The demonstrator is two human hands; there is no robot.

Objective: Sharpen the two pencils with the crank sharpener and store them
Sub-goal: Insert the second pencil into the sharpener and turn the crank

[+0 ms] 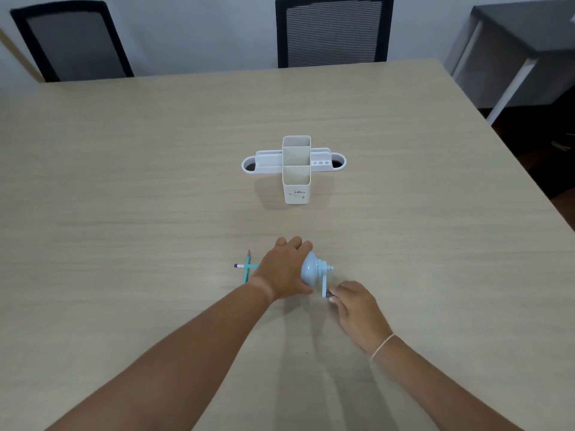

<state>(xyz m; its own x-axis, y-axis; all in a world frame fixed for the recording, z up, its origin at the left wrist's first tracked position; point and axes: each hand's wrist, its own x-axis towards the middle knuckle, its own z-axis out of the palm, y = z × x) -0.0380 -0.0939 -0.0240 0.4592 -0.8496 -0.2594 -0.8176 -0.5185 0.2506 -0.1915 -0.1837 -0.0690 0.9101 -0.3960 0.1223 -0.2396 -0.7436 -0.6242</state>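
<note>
Table (124,181): organizer (296,169), sharpener (314,269), pencils (246,266).

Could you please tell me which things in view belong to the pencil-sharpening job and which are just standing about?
Job:
- pale blue plastic crank sharpener, left hand steadying, right hand on its handle
- two crossed teal pencils
- white plastic desk organiser

Standing about:
- two black mesh chairs
- grey side table

The left hand (284,269) hides most of the sharpener (312,269) and one pencil's (245,265) tip.
</note>
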